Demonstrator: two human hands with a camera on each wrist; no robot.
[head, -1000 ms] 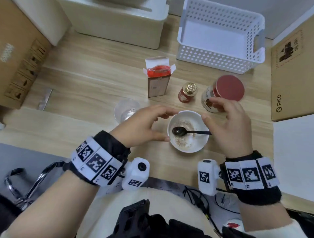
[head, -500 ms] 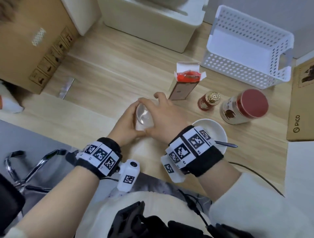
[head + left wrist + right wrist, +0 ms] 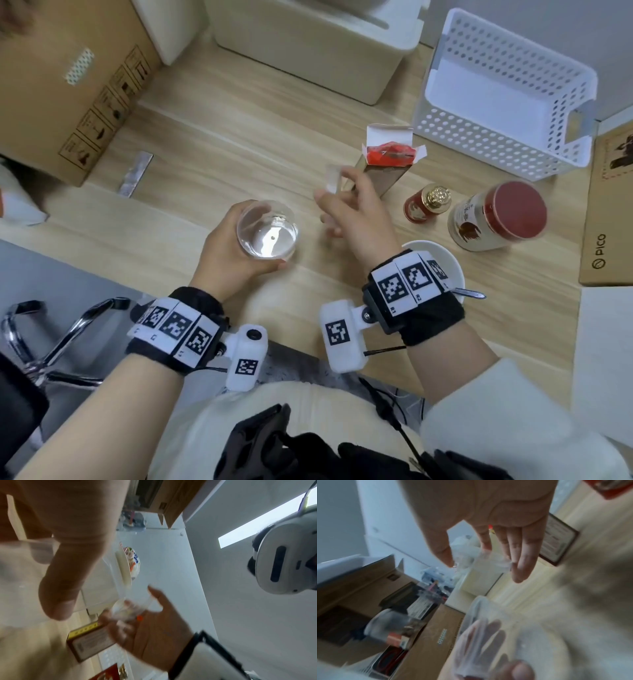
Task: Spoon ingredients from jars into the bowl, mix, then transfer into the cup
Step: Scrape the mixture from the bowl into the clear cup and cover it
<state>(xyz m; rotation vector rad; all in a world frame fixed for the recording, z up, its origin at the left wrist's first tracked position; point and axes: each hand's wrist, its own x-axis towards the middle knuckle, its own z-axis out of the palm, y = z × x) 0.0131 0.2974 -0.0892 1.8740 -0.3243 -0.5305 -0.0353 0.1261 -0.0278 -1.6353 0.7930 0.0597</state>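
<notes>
My left hand (image 3: 226, 250) grips a clear plastic cup (image 3: 267, 229) just above the table, its mouth tilted up toward me. My right hand (image 3: 356, 212) is raised beside it and pinches a smaller clear plastic piece (image 3: 333, 178) between thumb and fingers. That clear piece (image 3: 481, 559) is blurred, so I cannot tell whether it is a lid or a second cup. The white bowl (image 3: 455, 270) sits behind my right wrist, with the spoon handle (image 3: 471, 293) poking over its rim. The bowl's contents are hidden.
A small red jar with a gold cap (image 3: 428, 204) and a big red-lidded jar (image 3: 496, 216) stand right of my hands. An opened carton with a red bag (image 3: 387, 164) is behind my right hand. A white basket (image 3: 507, 96), a cream bin (image 3: 308, 44) and cardboard boxes (image 3: 68, 85) line the edges.
Both hands left the bowl and spoon and went to the cup. The right hand has since pulled the clear piece away to the right, while the left hand keeps the cup.
</notes>
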